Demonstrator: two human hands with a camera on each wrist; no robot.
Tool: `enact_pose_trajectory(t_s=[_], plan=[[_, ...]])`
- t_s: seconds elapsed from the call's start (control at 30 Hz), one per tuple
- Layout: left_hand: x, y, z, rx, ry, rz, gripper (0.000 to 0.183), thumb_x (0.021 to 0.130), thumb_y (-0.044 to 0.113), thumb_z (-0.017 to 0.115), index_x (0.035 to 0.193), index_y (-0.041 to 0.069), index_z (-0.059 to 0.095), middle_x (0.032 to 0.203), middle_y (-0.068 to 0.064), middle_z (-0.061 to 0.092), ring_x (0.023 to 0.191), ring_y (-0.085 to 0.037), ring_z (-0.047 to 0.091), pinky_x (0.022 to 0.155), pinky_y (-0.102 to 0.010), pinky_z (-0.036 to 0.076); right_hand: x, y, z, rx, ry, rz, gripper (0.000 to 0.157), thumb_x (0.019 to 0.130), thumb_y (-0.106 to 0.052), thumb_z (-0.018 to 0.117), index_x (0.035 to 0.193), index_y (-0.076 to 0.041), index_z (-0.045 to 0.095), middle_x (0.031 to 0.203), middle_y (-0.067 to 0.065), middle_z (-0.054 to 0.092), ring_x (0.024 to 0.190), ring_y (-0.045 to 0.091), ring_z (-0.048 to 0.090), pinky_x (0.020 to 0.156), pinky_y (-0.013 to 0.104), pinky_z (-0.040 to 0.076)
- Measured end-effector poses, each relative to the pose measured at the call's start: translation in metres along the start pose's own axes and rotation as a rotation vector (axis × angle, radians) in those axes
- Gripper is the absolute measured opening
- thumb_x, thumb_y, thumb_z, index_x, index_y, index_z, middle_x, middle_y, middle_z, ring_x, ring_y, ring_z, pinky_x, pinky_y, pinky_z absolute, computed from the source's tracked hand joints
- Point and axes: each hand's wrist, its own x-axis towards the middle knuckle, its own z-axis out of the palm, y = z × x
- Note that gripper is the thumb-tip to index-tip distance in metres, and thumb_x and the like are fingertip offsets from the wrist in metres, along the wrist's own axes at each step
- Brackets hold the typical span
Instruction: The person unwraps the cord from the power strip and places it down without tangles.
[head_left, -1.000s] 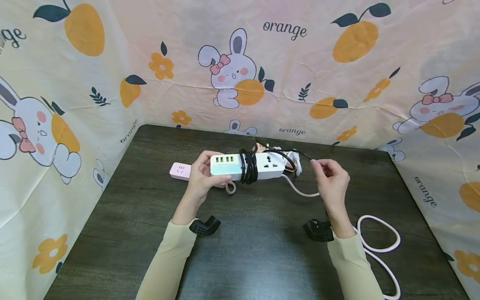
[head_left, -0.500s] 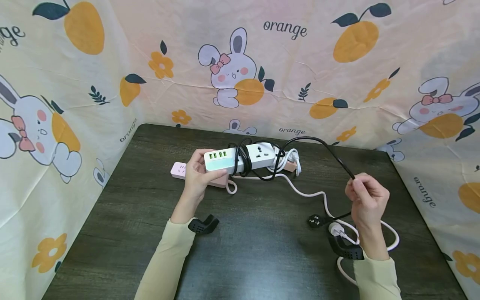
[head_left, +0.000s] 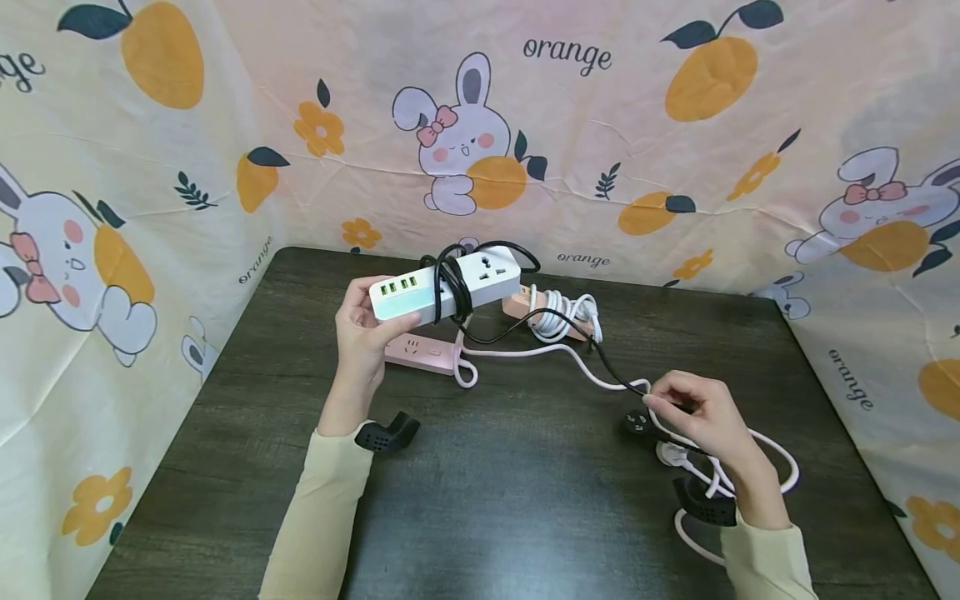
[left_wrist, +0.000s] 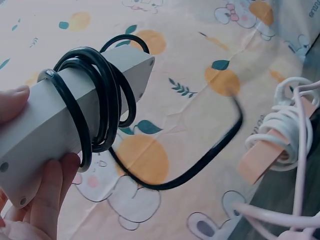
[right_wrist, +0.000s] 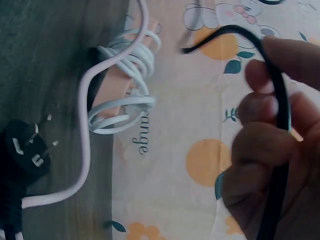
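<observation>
My left hand grips the left end of a white power strip with green USB ports, held tilted over the table. Several turns of black cord are wrapped around its middle, with loose loops at the back. From these turns the cord runs down to the right, into my right hand, which pinches it. In the right wrist view the fingers curl around the black cord. Its black plug hangs just left of that hand, prongs showing.
Behind the white strip lies a pink power strip, its pale cord trailing right to a white plug. An orange-pink block wrapped in white cable sits near the table's back edge. Patterned cloth hangs behind the dark table.
The white strip has moved left and up with my left hand, tilting more. My right hand went right, drawing out black cord, then lately came slightly back left. Fewer turns remain around the strip.
</observation>
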Motion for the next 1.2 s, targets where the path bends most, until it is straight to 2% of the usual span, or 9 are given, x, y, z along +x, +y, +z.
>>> enact_pose_trajectory(t_s=[0.13,0.23,0.6,0.8,0.93,1.07,1.2], plan=[[0.002,0.006,-0.003,0.011,-0.004,0.019,0.054,0.065,-0.024,0.063,0.103,0.014,0.059,0.100,-0.003,0.061,0.091,-0.016,0.058,0.070,-0.022,0.053,0.005,0.002,0.010,-0.181,-0.075,0.110,0.025,0.077,0.004,0.071,0.071,-0.018,0.060,0.061,-0.011,0.043,0.052,0.003,0.037,0.045,0.021,0.031],[0.002,0.008,-0.004,0.016,-0.005,0.018,0.055,0.065,-0.025,0.063,0.103,0.014,0.059,0.100,-0.003,0.061,0.091,-0.016,0.058,0.070,-0.022,0.053,0.008,0.004,0.016,-0.274,-0.133,0.149,0.023,0.080,-0.005,0.072,0.069,-0.020,0.058,0.060,-0.013,0.041,0.052,0.002,0.036,0.046,0.021,0.031],[0.001,0.011,-0.007,-0.013,-0.002,0.029,0.055,0.064,-0.026,0.061,0.104,0.012,0.059,0.101,-0.004,0.061,0.092,-0.017,0.059,0.072,-0.023,0.053,0.018,0.015,0.034,-0.545,-0.286,0.316,0.024,0.083,-0.015,0.068,0.066,-0.019,0.052,0.057,-0.008,0.040,0.050,0.009,0.036,0.046,0.027,0.027],[-0.001,0.011,-0.005,-0.030,-0.012,0.019,0.055,0.064,-0.026,0.060,0.103,0.013,0.060,0.100,-0.004,0.061,0.091,-0.016,0.058,0.070,-0.022,0.053,0.022,0.023,0.043,-0.669,-0.300,0.335,0.022,0.081,-0.016,0.068,0.066,-0.017,0.052,0.057,-0.006,0.044,0.049,0.013,0.038,0.043,0.030,0.029],[-0.002,0.010,-0.003,-0.025,-0.027,0.009,0.055,0.065,-0.025,0.061,0.103,0.014,0.060,0.100,-0.004,0.061,0.092,-0.016,0.058,0.070,-0.023,0.053,0.023,0.018,0.046,-0.674,-0.320,0.346,0.018,0.082,-0.015,0.067,0.069,-0.016,0.055,0.058,-0.006,0.046,0.050,0.013,0.039,0.044,0.031,0.030],[-0.002,0.008,-0.001,-0.018,-0.031,0.009,0.055,0.065,-0.024,0.062,0.104,0.014,0.059,0.100,-0.004,0.061,0.092,-0.017,0.058,0.071,-0.023,0.053,0.025,0.007,0.048,-0.673,-0.306,0.312,0.013,0.080,-0.014,0.070,0.073,-0.014,0.059,0.059,-0.006,0.049,0.051,0.013,0.042,0.045,0.032,0.033],[-0.003,0.008,0.000,-0.020,-0.035,0.010,0.054,0.065,-0.024,0.062,0.104,0.013,0.059,0.100,-0.004,0.061,0.092,-0.017,0.058,0.071,-0.023,0.053,0.026,-0.002,0.051,-0.691,-0.280,0.263,0.013,0.077,-0.015,0.075,0.082,-0.011,0.063,0.067,-0.002,0.060,0.056,0.016,0.053,0.048,0.035,0.039]])
